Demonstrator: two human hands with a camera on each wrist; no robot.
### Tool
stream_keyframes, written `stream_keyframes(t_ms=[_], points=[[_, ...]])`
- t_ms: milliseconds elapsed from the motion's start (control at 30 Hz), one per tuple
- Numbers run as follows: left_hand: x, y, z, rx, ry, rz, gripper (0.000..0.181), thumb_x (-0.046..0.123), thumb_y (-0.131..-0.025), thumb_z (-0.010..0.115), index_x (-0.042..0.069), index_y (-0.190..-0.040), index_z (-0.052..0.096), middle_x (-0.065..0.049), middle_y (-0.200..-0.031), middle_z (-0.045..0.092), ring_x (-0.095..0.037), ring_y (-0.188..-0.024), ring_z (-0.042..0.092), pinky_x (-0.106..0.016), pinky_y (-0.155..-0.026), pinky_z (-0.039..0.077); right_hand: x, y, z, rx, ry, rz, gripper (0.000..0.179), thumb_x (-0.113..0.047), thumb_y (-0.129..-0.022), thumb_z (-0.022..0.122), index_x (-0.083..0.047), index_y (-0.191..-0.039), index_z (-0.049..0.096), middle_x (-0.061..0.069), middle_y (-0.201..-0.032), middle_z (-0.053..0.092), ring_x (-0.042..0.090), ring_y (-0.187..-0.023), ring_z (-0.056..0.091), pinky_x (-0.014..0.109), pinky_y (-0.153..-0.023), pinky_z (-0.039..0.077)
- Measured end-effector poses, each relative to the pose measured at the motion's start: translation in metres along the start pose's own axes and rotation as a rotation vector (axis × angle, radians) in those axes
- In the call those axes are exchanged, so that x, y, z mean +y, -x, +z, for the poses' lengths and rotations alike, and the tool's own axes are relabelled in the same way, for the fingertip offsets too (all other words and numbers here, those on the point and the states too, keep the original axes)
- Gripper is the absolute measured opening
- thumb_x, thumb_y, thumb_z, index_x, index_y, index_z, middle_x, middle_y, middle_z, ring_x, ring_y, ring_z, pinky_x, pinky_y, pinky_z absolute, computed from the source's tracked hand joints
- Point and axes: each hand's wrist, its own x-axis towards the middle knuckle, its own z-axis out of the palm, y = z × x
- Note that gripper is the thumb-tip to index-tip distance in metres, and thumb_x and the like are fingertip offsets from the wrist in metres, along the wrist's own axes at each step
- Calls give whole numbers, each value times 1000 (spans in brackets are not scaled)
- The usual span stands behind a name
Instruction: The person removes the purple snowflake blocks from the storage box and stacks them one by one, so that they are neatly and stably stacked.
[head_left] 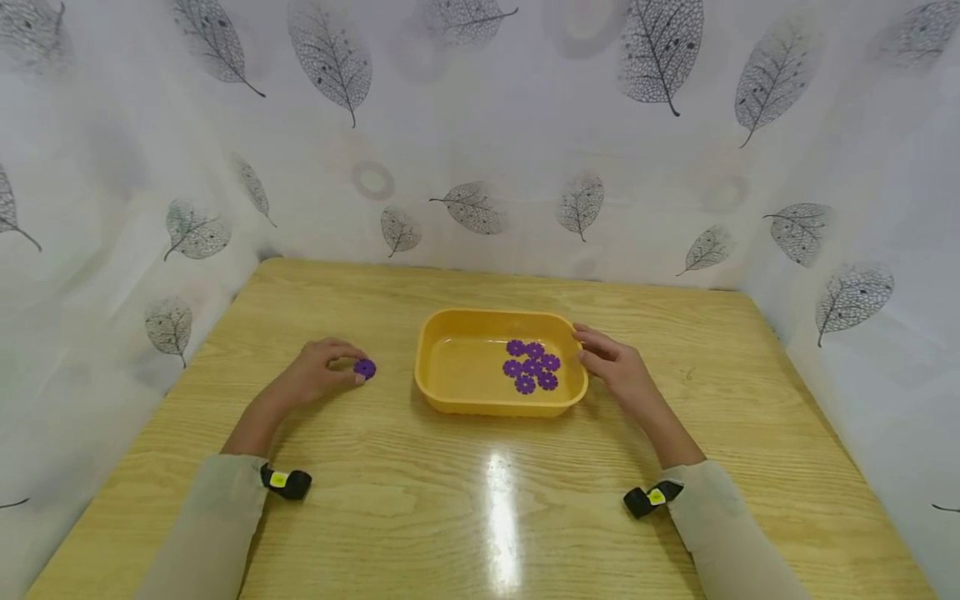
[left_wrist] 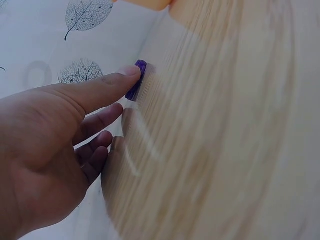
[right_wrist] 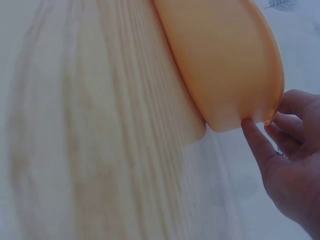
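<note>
Disc (head_left: pixel 364 368), purple, flower-shaped, at nine o'clock of yellow tray (head_left: pixel 480 407); fingers of left hand (head_left: pixel 322 372) pinch it, gapped just enough. Right hand (head_left: pixel 618 371) grips tray rim around three o'clock, fingers loosely curled. More purple discs (head_left: pixel 532 367) lie inside, toward three. Step looks like single-disc pickup; next move likely calls for firm pinch, steady tray.

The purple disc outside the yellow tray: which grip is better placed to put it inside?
Probably the left: the left grip pinches the purple disc, while the right grip touches the right end of the yellow tray.
</note>
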Motion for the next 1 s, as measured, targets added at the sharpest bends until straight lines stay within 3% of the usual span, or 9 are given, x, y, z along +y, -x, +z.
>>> stream_keyframes(t_ms=[267, 533, 1000], points=[[2, 1, 1, -5, -14, -32, 37, 27, -95, 72, 8, -127, 68, -28, -142, 49, -56, -138, 27, -71, -106, 26, 0, 0, 0, 10, 4, -3, 49, -25, -104, 57, -3, -147, 49, 5, -163, 35, 33, -144, 41, 16, -94, 51], [2, 0, 2, -8, -24, -13, 39, 24, -94, 73, 5, -127, 67, -29, -141, 48, -55, -135, 29, -69, -107, 19, 0, 0, 1, 13, -1, 4, 49, -25, -104, 58, -3, -147, 50, 3, -163, 35, 32, -145, 41, 16, -94, 51], [1, 0, 2, -16, -13, -32, 39, 24, -93, 74, 7, -127, 67, -27, -143, 46, -53, -134, 25, -67, -104, 24, 1, -2, 0, 5, -6, -2, 49, -24, -104, 57, -3, -148, 49, 3, -163, 35, 33, -143, 42, 16, -94, 51]])
